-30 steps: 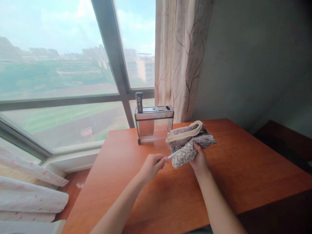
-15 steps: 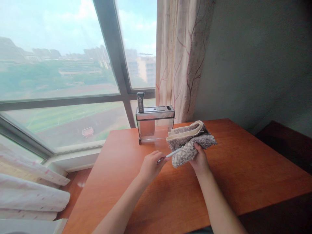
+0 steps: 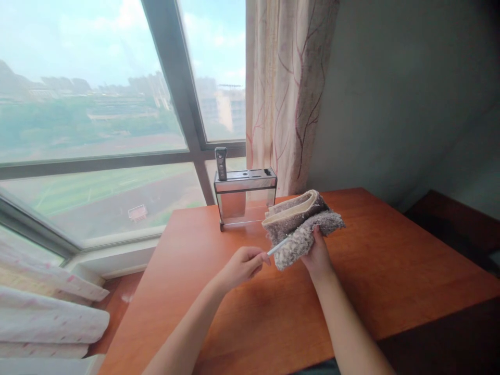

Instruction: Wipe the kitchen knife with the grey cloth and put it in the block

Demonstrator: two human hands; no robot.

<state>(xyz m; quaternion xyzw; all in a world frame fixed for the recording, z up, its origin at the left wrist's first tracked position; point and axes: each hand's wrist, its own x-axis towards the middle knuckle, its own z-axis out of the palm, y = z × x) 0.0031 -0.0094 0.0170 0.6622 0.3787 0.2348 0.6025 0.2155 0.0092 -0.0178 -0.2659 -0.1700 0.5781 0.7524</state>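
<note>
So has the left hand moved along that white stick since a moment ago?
Barely: left hand sits about as far from the knife block, pinching the stick.

Head camera looks forward and down, close over the table [image 3: 390, 291].

No readable text, labels or numbers anywhere.

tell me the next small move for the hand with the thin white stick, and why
Probably draw the thin white stick a little further out through the folded grey towel. The left hand pinches its near end, its far end is tucked in the towel, and the right hand grips the towel above the table.
</note>
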